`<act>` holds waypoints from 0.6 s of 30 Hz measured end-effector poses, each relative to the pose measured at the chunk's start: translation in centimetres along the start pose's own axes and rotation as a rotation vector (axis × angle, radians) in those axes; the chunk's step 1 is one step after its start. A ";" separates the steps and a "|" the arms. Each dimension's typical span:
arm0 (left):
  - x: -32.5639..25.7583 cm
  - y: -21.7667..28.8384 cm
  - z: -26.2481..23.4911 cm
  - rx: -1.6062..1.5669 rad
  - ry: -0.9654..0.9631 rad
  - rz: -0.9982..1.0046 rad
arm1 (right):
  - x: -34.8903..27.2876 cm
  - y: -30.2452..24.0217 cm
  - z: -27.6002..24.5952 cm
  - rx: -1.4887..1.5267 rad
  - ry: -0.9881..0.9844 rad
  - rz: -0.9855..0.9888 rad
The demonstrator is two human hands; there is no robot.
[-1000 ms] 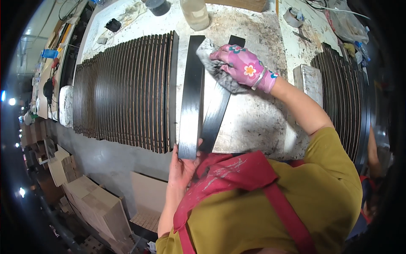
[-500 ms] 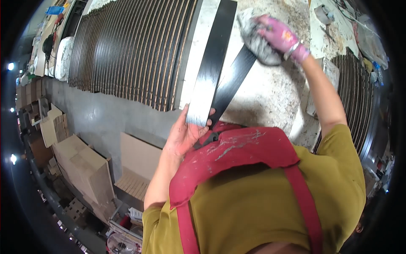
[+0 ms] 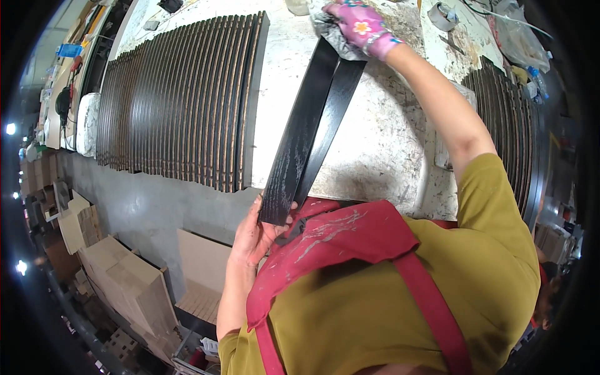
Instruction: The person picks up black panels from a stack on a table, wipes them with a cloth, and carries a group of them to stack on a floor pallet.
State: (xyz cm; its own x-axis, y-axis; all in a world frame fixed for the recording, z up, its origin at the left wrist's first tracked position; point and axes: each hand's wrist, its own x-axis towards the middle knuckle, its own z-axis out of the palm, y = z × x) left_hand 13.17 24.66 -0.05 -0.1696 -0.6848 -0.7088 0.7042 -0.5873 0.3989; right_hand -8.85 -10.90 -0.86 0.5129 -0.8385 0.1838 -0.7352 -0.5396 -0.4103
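My left hand (image 3: 251,236) is bare and grips the near end of a black wooden board (image 3: 297,134), thumb and fingers on its two edges. The board slants away across the white worktable (image 3: 375,140). A second black board (image 3: 334,112) lies along its right side, and their far ends come close together. There, my right hand (image 3: 362,26), in a pink flowered glove, clutches a grey-stained cloth (image 3: 331,34) pressed on the far end of the boards. The cloth hides those ends.
A long row of dark boards (image 3: 181,106) stands on edge at the left of the table, with another stack (image 3: 506,125) at the far right. A roll of tape (image 3: 442,17) lies at the back right. Cardboard boxes (image 3: 125,275) stand on the floor at left.
The cloth and my right hand have moved left and away to the boards' far end. My left hand and its board have come nearer to me, and the view has shifted.
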 end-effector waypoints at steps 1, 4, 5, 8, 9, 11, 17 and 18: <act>0.0 -0.3 -0.2 0.043 0.028 0.013 | -0.8 -0.8 -1.0 -0.099 0.035 -0.076; 0.1 -0.9 0.6 0.276 0.168 0.154 | -2.8 0.5 -1.0 -0.044 0.104 -0.095; 0.2 -0.8 0.8 0.284 0.154 0.147 | -3.2 1.7 -1.2 -0.027 0.078 -0.057; 0.5 -0.2 2.0 0.933 0.260 0.370 | -3.2 6.9 -0.3 0.036 0.252 0.139; 1.0 -0.3 2.2 0.945 0.231 0.370 | -3.2 10.5 0.8 0.167 0.359 0.271; 1.5 -0.8 1.9 1.134 0.255 0.548 | -3.0 11.6 0.3 0.524 0.334 0.475; 3.4 -2.0 1.9 1.765 0.236 0.667 | -5.9 12.1 -1.3 0.418 0.504 0.512; 3.8 -2.1 2.3 1.793 0.272 0.765 | -6.1 10.7 -1.7 0.325 0.487 0.423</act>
State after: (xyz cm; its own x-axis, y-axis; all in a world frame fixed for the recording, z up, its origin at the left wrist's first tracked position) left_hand 9.47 22.30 -2.20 -0.0053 -0.9931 -0.1175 -0.8532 -0.0568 0.5184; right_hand -20.64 -11.69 -4.83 -0.0985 -0.9499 0.2967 -0.6194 -0.1748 -0.7653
